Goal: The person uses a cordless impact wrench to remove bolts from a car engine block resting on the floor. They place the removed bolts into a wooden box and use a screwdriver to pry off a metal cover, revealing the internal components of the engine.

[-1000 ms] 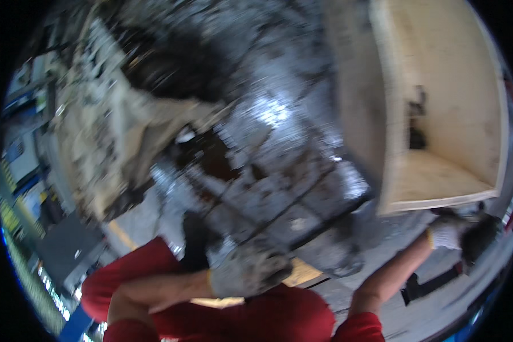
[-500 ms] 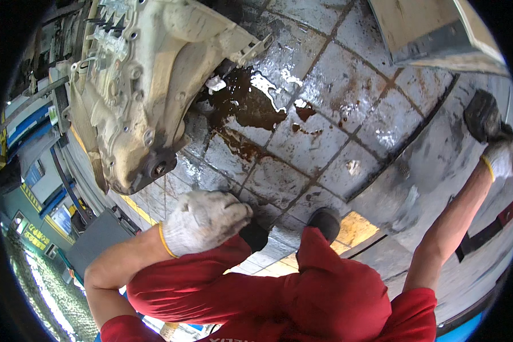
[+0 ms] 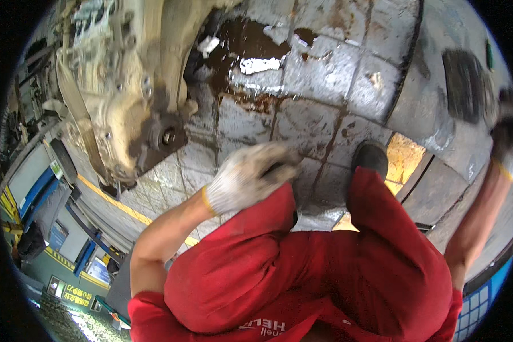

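Note:
My left hand [image 3: 253, 175], in a stained white knit glove, is in front of my left knee [image 3: 253, 225]. Its fingers are loosely curled, with a dark gap between thumb and fingers and nothing plainly held. A large, dirty cast-metal engine or gearbox housing [image 3: 139, 114] stands to its upper left, not touching it. Far right, my stretched-out right hand [image 3: 503, 139] is smeared and dark, so its fingers cannot be made out. Near it is a blurred black block-shaped thing [image 3: 461, 85]; whether my hand touches it I cannot tell.
Dark brown fluid [image 3: 242, 43] is pooled on the grey tiled floor [image 3: 302, 122], with a crumpled white scrap [image 3: 208, 47] at its edge. My right shoe [image 3: 370, 158] is beside a worn yellow floor patch [image 3: 403, 157]. Blue and white panels [image 3: 37, 176] are at the left.
The view has shifted, with the housing and fluid higher in the picture. My left hand has moved right and up in view, and the black thing has shifted left and up.

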### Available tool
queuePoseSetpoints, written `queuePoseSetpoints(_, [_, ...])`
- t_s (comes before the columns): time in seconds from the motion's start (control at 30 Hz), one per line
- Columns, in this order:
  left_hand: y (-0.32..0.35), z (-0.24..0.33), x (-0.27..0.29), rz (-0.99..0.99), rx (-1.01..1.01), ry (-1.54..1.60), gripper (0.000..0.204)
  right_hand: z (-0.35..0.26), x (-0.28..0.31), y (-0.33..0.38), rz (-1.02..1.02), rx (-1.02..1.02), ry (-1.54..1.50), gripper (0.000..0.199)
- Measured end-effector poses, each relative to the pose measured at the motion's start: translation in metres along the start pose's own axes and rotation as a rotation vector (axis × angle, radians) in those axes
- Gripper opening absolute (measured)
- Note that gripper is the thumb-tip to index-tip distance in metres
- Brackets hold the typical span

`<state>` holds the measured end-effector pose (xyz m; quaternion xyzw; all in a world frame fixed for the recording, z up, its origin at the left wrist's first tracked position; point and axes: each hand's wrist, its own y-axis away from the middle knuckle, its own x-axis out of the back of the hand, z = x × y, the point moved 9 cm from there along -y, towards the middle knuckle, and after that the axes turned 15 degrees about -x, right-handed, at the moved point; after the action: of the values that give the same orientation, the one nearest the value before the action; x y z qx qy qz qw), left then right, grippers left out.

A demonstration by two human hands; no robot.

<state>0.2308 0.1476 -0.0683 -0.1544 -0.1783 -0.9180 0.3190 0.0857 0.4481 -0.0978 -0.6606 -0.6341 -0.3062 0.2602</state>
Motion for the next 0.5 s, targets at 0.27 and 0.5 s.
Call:
queuePoseSetpoints(0.27, [-0.037, 0.011, -0.011, 0.333, -0.359, 0.083, 0.048, -0.073, -0.166, 0.175, -0.702, -0.263, -0.296, 0.035])
queuePoseSetpoints(0.5, [-0.04, -0.029, 0.053, 0.621, -0.259, 0.695, 0.052, -0.02, -0.184, 0.227, -0.845, -0.582, -0.341, 0.036])
